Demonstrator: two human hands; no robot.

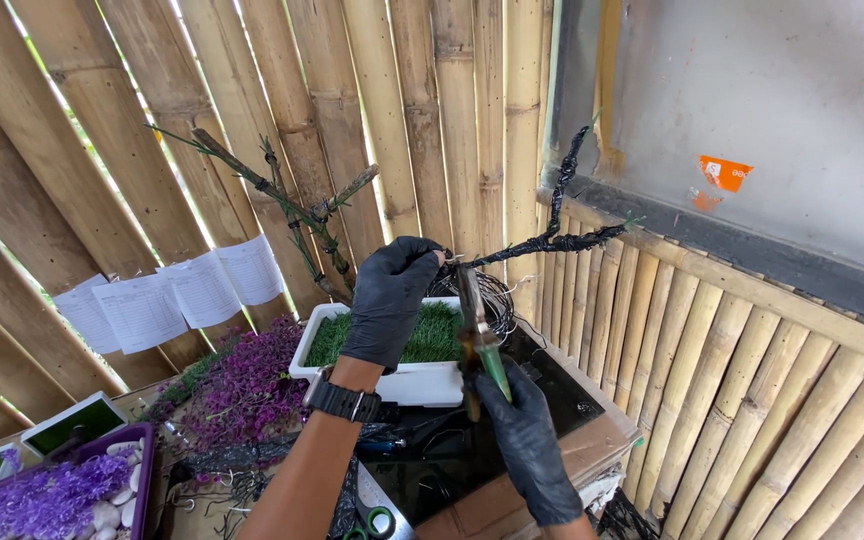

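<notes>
Item 1: black wire-wrapped branch [552, 238], forked, 1 arm rising steeply, the other running out to the right with a green tip. It is held up in the air in front of the bamboo wall [392, 110], above the rear of the tabletop [592, 455].

Item 2: left hand [392, 295], black glove, wristwatch [344, 398] on the wrist. Its grip is closed, fingertips pinching the near end of the branch.

Item 3: right hand [524, 430], black glove, grip closed around the green handles of the pliers [474, 335]. The pliers stand nearly upright, nose raised to the pinched end of the branch, just beside the left fingertips. Whether the nose bites the wire cannot be told.

Item 4: coil of thin dark wire [497, 300], behind the pliers, trailing from the branch end.

Item 5: white rectangular planter [422, 382] filled with artificial grass [432, 335], directly behind the 2 hands. A brown, green-taped bare tree frame [302, 215] rises from its left end.

Item 6: black sheet [562, 395] covering the tabletop below the hands, with dark tools and green-handled scissors [377, 520] near the lower edge.

Item 7: purple artificial flowers [247, 385], left of the planter; more in a purple tray [144, 465] with white pebbles [102, 515] at lower left.

Item 8: 3 printed paper sheets [177, 290] hanging on the bamboo wall, left.

Item 9: grey plaster wall [782, 100], upper right, bearing an orange sticker [724, 172].
</notes>
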